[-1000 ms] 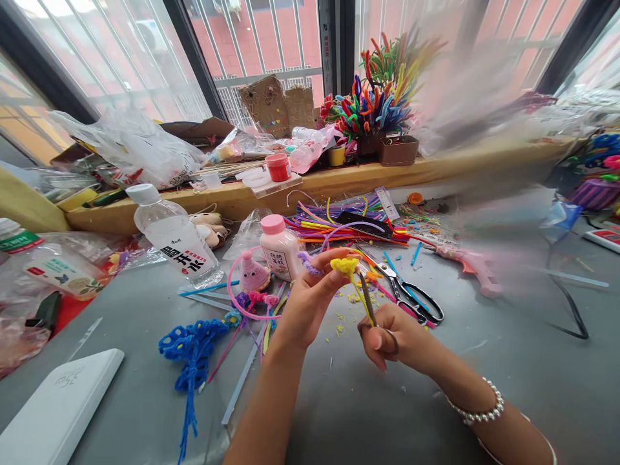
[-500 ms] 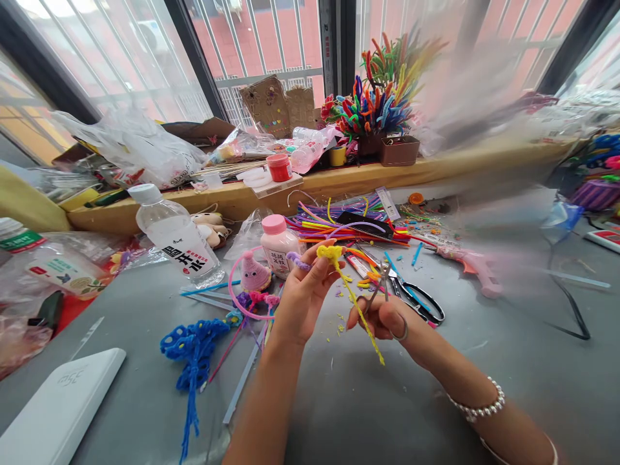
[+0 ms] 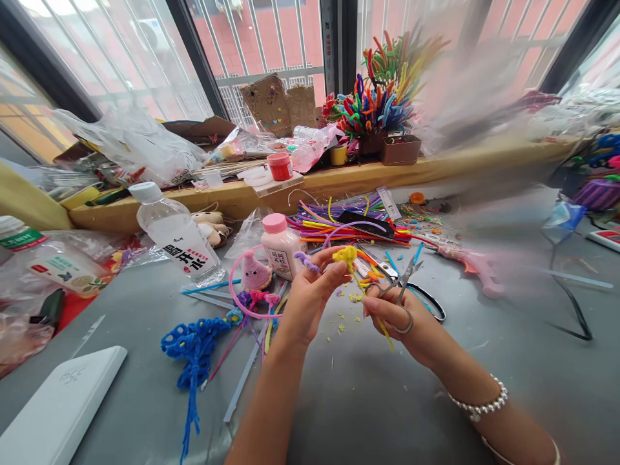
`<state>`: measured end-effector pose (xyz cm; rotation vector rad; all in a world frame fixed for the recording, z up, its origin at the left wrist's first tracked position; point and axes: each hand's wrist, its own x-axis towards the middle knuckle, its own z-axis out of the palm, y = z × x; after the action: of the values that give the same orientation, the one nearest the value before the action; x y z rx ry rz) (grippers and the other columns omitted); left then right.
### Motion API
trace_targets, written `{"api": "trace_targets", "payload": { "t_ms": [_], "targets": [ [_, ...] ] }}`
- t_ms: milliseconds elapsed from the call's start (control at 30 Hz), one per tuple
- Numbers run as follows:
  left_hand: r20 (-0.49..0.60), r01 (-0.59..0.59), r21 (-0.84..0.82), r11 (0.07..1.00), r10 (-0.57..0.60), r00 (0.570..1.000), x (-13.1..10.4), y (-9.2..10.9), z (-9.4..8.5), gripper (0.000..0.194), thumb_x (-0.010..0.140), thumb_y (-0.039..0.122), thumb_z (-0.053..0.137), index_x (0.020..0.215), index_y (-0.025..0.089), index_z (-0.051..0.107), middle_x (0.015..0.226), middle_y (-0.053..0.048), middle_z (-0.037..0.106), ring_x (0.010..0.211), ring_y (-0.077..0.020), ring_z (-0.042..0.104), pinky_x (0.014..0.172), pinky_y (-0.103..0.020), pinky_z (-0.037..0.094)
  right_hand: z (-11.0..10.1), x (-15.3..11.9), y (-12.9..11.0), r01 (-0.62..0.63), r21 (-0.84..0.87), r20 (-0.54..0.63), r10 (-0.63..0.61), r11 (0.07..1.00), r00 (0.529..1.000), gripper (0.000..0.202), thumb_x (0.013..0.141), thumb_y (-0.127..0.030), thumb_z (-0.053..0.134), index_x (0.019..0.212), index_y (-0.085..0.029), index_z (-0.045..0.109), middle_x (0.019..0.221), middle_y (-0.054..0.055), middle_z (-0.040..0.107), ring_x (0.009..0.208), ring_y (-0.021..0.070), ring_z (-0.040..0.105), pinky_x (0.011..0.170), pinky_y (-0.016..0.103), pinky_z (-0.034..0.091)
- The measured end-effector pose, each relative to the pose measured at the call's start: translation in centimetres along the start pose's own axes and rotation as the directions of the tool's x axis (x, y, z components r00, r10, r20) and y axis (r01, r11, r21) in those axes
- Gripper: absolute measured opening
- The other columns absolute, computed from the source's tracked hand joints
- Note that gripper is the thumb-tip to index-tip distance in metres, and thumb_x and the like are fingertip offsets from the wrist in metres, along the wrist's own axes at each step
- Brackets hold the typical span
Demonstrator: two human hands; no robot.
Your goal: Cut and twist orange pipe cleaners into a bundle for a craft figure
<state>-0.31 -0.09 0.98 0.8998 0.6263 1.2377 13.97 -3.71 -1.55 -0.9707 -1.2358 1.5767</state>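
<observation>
My left hand (image 3: 312, 294) pinches a yellow pipe-cleaner flower (image 3: 345, 256) by its head between thumb and fingers. Its thin fuzzy stem runs down to the right, passing my right hand. A purple curled pipe-cleaner piece (image 3: 306, 261) shows at the back of my left fingers; whether they hold it I cannot tell. In my right hand (image 3: 400, 313) is a small pair of metal scissors (image 3: 407, 274), blades spread and pointing up and away. The thumb and fingertips of that hand meet at the yellow stem. Yellow clippings (image 3: 341, 316) lie on the grey table (image 3: 368, 400) below.
Black-handled scissors (image 3: 429, 300) lie behind my right hand. A pink glue gun (image 3: 477, 268) rests to the right. Blue pipe-cleaner work (image 3: 194, 349), a pink bottle (image 3: 281, 248), a water bottle (image 3: 177, 236) and a white power bank (image 3: 62, 403) stand or lie leftward. Pipe cleaners (image 3: 314, 223) are heaped behind.
My right hand has moved up and right, and its fingertips now meet the yellow stem. The flower and left hand have shifted slightly right. The scissors' blades now show spread.
</observation>
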Motion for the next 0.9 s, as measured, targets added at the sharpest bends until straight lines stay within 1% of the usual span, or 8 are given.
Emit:
{"api": "trace_targets", "payload": {
  "t_ms": [133,333,467,567,667,733,800,900],
  "targets": [
    [0.03,0.02,-0.017,1.0,-0.019,0.999,-0.1,0.1,0.0,0.017,0.065,0.022,0.066,0.082,0.021,0.065,0.08,0.001,0.066,0.074,-0.0104,0.06,0.073,-0.023,0.045,-0.1,0.0,-0.1,-0.034,0.086,0.085,0.027,0.996,0.996,0.025,0.072,-0.035,0.057,0.06,-0.014,0.051,0.033,-0.01,0.034,0.032,0.0029,0.023,0.038,0.019,0.019],
    [0.05,0.033,-0.023,0.999,-0.031,0.998,-0.1,0.2,0.1,0.018,0.066,0.019,0.065,0.084,0.019,0.063,0.078,0.001,0.067,0.073,-0.0111,0.062,0.075,-0.024,0.045,0.2,-0.1,-0.2,-0.041,0.055,0.195,0.029,0.998,0.98,0.03,0.074,-0.036,0.055,0.056,-0.013,0.053,0.038,-0.007,0.039,0.033,0.0025,0.028,0.037,0.019,0.021],
    [0.011,0.033,-0.057,0.998,-0.033,0.999,-0.1,0.1,0.1,0.018,0.064,0.018,0.066,0.082,0.018,0.062,0.077,0.0,0.066,0.07,-0.01,0.061,0.073,-0.024,0.046,0.2,-0.1,-0.1,0.02,0.014,0.244,-0.022,1.0,0.969,0.041,0.071,-0.051,0.053,0.058,-0.012,0.054,0.044,-0.005,0.041,0.036,0.0033,0.03,0.038,0.019,0.021],
    [-0.033,0.017,-0.089,0.996,-0.02,0.999,0.0,0.2,0.1,0.016,0.064,0.016,0.065,0.079,0.016,0.061,0.077,0.0,0.066,0.072,-0.0102,0.061,0.073,-0.023,0.046,-0.2,0.0,0.1,0.047,-0.025,0.161,-0.042,0.999,0.986,0.057,0.067,-0.068,0.041,0.064,-0.013,0.056,0.044,-0.006,0.036,0.038,0.0045,0.026,0.039,0.02,0.019],
    [-0.076,0.027,-0.102,0.994,-0.035,0.997,0.1,0.2,0.0,0.014,0.065,0.014,0.064,0.078,0.016,0.06,0.078,0.0,0.065,0.073,-0.0096,0.061,0.072,-0.023,0.046,-0.6,0.5,0.4,0.027,-0.249,-0.016,-0.031,0.968,0.999,0.055,0.066,-0.067,0.042,0.063,-0.014,0.055,0.046,-0.005,0.037,0.041,0.0063,0.028,0.042,0.021,0.023],
    [-0.105,0.038,-0.099,0.994,-0.048,0.993,0.2,0.3,-0.1,0.014,0.065,0.014,0.064,0.079,0.015,0.06,0.078,0.0,0.065,0.071,-0.0087,0.06,0.072,-0.023,0.046,-0.7,0.8,0.5,-0.02,-0.478,-0.156,-0.062,0.878,0.986,0.046,0.064,-0.061,0.052,0.062,-0.015,0.054,0.05,-0.004,0.042,0.045,0.0078,0.033,0.045,0.022,0.026],
    [-0.128,0.04,-0.095,0.995,-0.052,0.99,0.3,0.3,-0.2,0.015,0.065,0.013,0.064,0.079,0.015,0.059,0.078,0.001,0.064,0.071,-0.0084,0.06,0.073,-0.022,0.046,-0.8,1.0,0.7,-0.072,-0.644,-0.252,-0.121,0.762,0.96,0.039,0.063,-0.055,0.059,0.064,-0.016,0.053,0.049,-0.004,0.042,0.046,0.0092,0.036,0.046,0.022,0.027],
    [-0.146,0.032,-0.11,0.993,-0.048,0.988,0.3,0.4,-0.4,0.016,0.065,0.013,0.064,0.08,0.015,0.059,0.078,0.001,0.064,0.072,-0.0083,0.06,0.073,-0.021,0.046,-0.9,1.1,0.8,-0.094,-0.734,-0.269,-0.161,0.673,0.949,0.036,0.064,-0.052,0.059,0.067,-0.017,0.052,0.047,-0.005,0.042,0.044,0.0103,0.039,0.045,0.021,0.028]
  ]
}}
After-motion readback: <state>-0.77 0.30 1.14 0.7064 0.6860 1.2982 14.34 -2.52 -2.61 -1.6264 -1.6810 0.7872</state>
